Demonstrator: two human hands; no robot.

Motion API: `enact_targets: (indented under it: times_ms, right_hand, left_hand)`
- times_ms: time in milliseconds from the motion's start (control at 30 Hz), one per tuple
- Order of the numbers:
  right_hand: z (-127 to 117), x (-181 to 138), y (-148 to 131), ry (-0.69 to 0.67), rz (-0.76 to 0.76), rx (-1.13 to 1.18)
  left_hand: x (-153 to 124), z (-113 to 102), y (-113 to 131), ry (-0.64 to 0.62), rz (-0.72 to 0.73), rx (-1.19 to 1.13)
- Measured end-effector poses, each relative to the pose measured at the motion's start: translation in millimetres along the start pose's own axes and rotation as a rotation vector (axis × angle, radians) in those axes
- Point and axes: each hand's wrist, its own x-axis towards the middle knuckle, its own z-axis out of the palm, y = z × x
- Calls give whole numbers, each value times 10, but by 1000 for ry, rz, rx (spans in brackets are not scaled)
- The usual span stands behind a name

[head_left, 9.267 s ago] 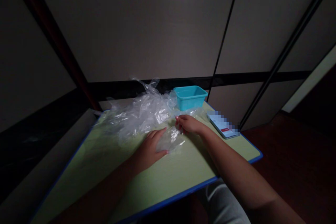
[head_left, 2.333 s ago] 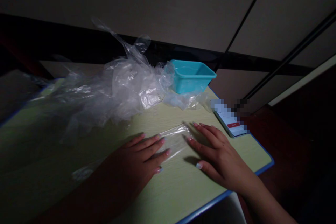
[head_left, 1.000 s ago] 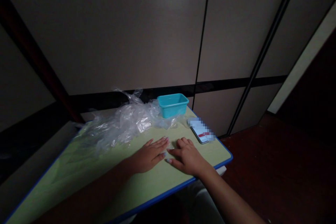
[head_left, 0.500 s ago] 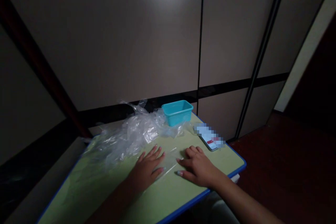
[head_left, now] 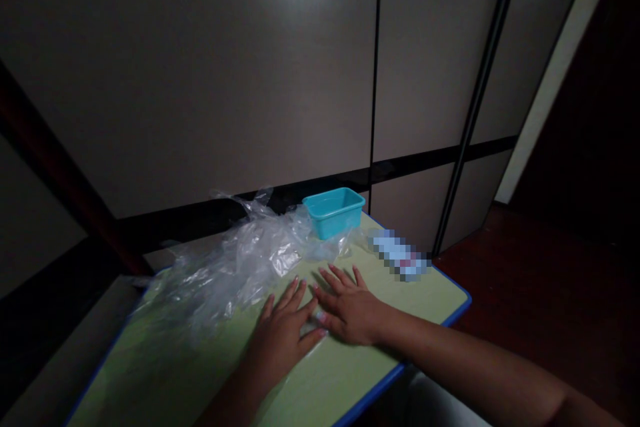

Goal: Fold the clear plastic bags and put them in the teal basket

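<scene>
My left hand [head_left: 286,328] lies palm down with its fingers spread over a thin clear plastic sheet or bag [head_left: 314,341] on the table. Beside it, my right hand [head_left: 350,305] is also flat with fingers apart, its thumb and forefinger close to the left thumb and forefinger. Most of the clear plastic is hidden beneath the two hands. Just beyond my left hand is a crumpled heap of clear plastic bags [head_left: 250,257].
A turquoise rectangular tub [head_left: 334,221] stands at the back of the green, blue-edged table [head_left: 430,310]. Right of it lies a phone [head_left: 400,257], its screen blurred out. Large cabinet panels [head_left: 280,100] rise directly behind the table.
My right hand has moved left toward the left hand, and its curled fingers have straightened and spread. The left hand stays flat in nearly the same place. The view has turned slightly.
</scene>
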Motion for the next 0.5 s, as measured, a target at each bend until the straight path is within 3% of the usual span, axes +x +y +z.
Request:
enact_targets:
  times_ms: [500]
  right_hand:
    - [63,21,209,42,236,-57]
  left_hand:
    - [-41,-84,7,63,-12,41]
